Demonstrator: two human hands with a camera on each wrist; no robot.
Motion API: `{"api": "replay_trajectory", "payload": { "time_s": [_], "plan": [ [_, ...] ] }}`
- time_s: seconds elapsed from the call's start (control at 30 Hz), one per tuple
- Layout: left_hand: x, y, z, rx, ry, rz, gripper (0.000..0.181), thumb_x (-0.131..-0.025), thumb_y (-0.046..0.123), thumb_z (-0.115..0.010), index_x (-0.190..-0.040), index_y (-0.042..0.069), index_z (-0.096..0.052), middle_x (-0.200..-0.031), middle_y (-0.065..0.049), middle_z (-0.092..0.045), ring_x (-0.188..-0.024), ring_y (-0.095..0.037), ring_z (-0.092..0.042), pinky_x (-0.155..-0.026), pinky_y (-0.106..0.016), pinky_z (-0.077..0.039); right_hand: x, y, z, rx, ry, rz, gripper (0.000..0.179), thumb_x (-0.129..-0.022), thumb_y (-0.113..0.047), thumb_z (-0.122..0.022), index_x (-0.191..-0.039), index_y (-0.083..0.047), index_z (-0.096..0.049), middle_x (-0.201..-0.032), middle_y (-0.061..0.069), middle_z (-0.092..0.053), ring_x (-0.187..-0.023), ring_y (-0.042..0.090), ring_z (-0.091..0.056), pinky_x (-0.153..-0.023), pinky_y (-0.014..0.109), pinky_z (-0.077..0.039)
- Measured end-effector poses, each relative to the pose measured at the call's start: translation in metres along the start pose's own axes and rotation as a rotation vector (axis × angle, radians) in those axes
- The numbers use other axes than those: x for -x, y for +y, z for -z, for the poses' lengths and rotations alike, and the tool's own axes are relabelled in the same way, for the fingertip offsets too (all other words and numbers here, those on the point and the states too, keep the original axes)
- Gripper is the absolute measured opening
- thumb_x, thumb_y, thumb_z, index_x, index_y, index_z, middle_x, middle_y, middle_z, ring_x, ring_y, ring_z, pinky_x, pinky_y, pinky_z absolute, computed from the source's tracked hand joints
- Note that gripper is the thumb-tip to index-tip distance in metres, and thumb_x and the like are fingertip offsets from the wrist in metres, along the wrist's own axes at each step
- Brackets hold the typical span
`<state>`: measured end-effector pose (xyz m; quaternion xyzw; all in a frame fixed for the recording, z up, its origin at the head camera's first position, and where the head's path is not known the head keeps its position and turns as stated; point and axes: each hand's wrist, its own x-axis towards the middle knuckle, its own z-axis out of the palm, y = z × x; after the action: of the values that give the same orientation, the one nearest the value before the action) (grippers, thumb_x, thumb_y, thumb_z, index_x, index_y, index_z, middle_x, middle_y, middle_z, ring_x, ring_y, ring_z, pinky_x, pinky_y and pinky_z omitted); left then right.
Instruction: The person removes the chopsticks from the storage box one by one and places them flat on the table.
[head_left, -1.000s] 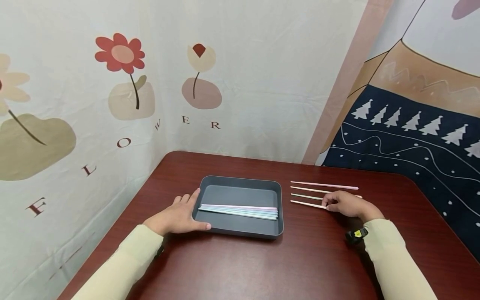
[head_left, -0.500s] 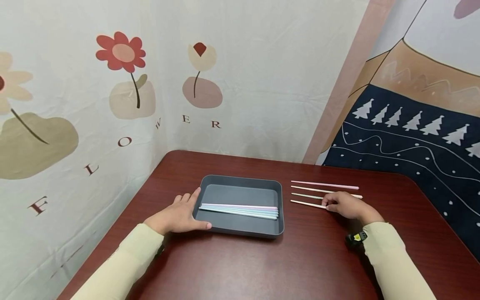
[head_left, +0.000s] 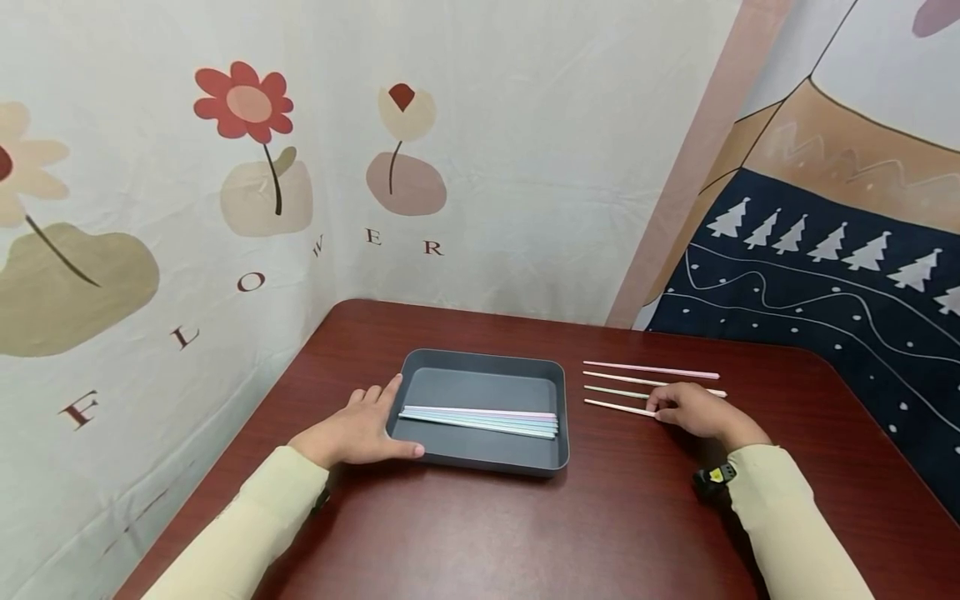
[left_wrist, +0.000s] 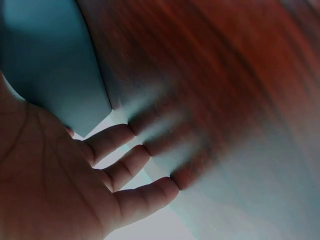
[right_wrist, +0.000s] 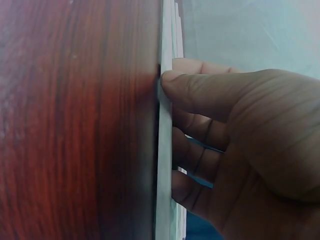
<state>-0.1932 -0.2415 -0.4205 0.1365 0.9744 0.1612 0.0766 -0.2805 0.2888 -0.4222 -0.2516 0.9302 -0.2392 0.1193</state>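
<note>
A grey rectangular tray [head_left: 483, 385] lies on the table, with several pastel chopsticks [head_left: 480, 422] side by side across its front half. My left hand [head_left: 362, 429] rests against the tray's left end, fingers spread and thumb at the front wall. The left wrist view shows its palm [left_wrist: 45, 165] beside the tray's dark outer wall [left_wrist: 55, 65]. To the right, my right hand [head_left: 692, 408] pinches the nearest cream chopstick [head_left: 618, 407] between thumb and fingers. In the right wrist view the thumb tip presses the pale chopstick [right_wrist: 164, 150], which lies close along the table.
Behind the pinched chopstick lie a green chopstick [head_left: 613, 390], another cream chopstick [head_left: 618, 377] and a pink one [head_left: 652, 369], roughly parallel. The dark red table [head_left: 480, 533] meets a flower-printed cloth [head_left: 525, 233] at the back and a navy patterned cloth [head_left: 780, 292] at right.
</note>
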Motion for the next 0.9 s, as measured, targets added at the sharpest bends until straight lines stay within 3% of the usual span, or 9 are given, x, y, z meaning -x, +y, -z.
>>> {"api": "replay_trajectory", "payload": {
  "time_s": [0.43,0.67,0.9],
  "plan": [
    [0.0,-0.001,0.0,-0.004,-0.005,0.008,0.136,-0.067,0.085,-0.064,-0.157,-0.003,-0.012,-0.139,-0.027,-0.041,-0.124,-0.045,-0.037,-0.096,-0.055,-0.041,-0.002,-0.011,0.008,-0.037,-0.001,0.007,0.01,-0.095,-0.005,-0.063,-0.097,-0.013,-0.07,-0.091,0.003,-0.064,-0.082,0.019,-0.052,-0.075,0.038,-0.044],
    [-0.001,-0.001,0.0,-0.009,-0.012,0.013,0.137,-0.066,0.086,-0.063,-0.157,-0.003,-0.011,-0.141,-0.028,-0.04,-0.126,-0.046,-0.036,-0.098,-0.056,-0.04,-0.019,-0.04,0.015,-0.033,0.036,0.061,0.011,-0.095,-0.006,-0.064,-0.103,-0.011,-0.071,-0.091,-0.003,-0.065,-0.085,0.019,-0.054,-0.077,0.038,-0.046],
    [-0.002,-0.002,-0.001,-0.007,-0.006,0.003,0.135,-0.067,0.084,-0.064,-0.157,-0.003,-0.013,-0.14,-0.025,-0.041,-0.123,-0.041,-0.038,-0.095,-0.054,-0.041,-0.046,-0.074,0.007,-0.087,0.04,0.116,0.012,-0.096,-0.007,-0.064,-0.104,-0.011,-0.071,-0.095,-0.001,-0.066,-0.088,0.019,-0.057,-0.081,0.039,-0.048]
  ]
}}
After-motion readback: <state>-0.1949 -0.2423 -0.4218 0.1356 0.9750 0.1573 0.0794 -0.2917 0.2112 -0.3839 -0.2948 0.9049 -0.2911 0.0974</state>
